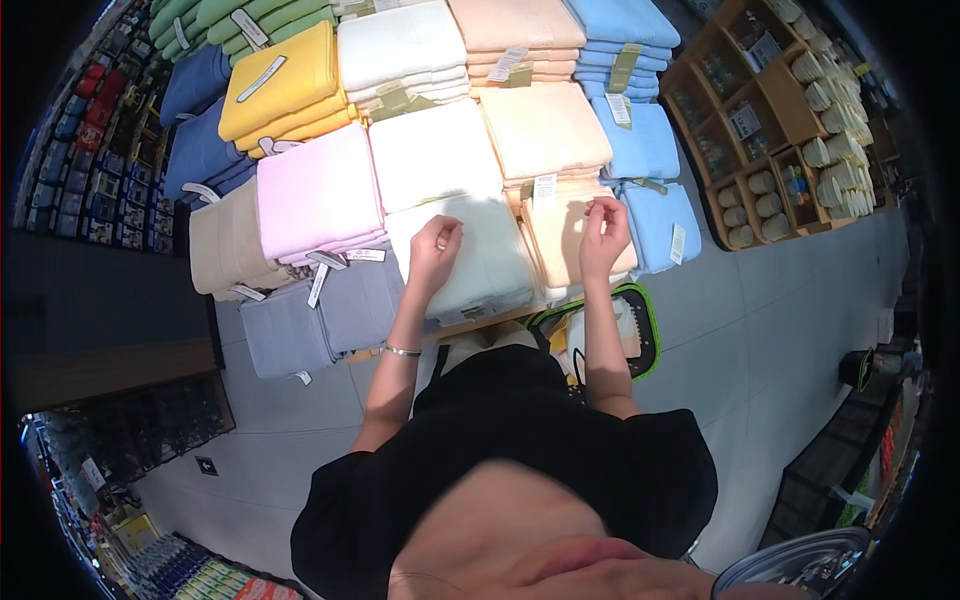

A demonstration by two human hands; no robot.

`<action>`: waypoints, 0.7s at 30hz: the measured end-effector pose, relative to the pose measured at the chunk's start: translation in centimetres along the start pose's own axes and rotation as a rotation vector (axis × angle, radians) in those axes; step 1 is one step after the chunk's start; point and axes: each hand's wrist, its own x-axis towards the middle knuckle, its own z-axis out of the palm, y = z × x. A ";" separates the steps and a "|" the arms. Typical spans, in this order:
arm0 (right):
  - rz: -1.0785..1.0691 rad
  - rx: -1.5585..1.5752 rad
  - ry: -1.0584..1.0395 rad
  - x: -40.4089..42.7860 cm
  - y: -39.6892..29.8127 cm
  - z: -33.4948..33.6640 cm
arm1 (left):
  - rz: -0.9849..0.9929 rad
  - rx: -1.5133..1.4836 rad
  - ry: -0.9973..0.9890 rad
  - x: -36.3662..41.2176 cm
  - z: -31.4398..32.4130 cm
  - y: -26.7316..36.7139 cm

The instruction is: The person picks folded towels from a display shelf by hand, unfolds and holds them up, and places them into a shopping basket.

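Stacks of folded towels lie before me. My left hand (436,241), its fingers loosely curled, is over the front pale green-white towel (480,262); nothing shows in it. My right hand (606,225), also loosely curled and with no object visible in it, is over the front peach towel (559,251). Whether either hand touches the cloth cannot be told. A white towel stack (435,154) lies behind the pale one, a pink stack (319,191) to its left. Blue towels (660,225) with a paper tag are right of my right hand.
Grey towels (360,300) lie at the front left, beige ones (232,240) beyond. A green-rimmed black basket (651,330) with cloth items is below my right forearm. A wooden shelf unit (814,105) with jars and cups stands on the right. Yellow towels (289,82) lie farther back.
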 end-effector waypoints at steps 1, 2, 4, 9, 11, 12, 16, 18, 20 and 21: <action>-0.045 -0.024 -0.129 -1.1 -0.9 2.2 | -0.010 -0.052 -0.030 -0.1 0.0 0.4; -0.052 -0.015 -0.293 -2.4 -2.9 4.5 | -0.020 -0.102 -0.056 -0.1 -0.2 0.7; -0.202 -0.085 -0.549 -4.4 -4.7 7.6 | 0.040 -0.121 -0.043 -0.2 -0.4 -0.1; -0.334 -0.251 -0.753 -5.1 -4.4 9.5 | 0.027 -0.124 -0.017 -0.2 -1.3 -0.3; -0.351 -0.255 -0.763 -5.1 -4.8 9.6 | 0.064 -0.085 0.015 -0.3 -1.0 -0.4; -0.348 -0.260 -0.768 -5.0 -5.1 9.5 | 0.066 -0.084 0.022 -0.3 -1.0 -0.5; -0.367 -0.304 -0.748 -5.2 -5.3 9.9 | 0.177 -0.135 -0.039 0.0 -1.4 -0.8; -0.369 -0.327 -0.747 -5.7 -5.9 10.0 | 0.175 -0.118 -0.052 -0.2 -1.9 -0.6; -0.362 -0.359 -0.732 -5.8 -6.4 10.0 | 0.179 -0.128 -0.043 -0.3 -2.2 -0.4; -0.361 -0.365 -0.725 -5.9 -7.1 9.9 | 0.182 -0.135 -0.047 -0.4 -2.2 -0.3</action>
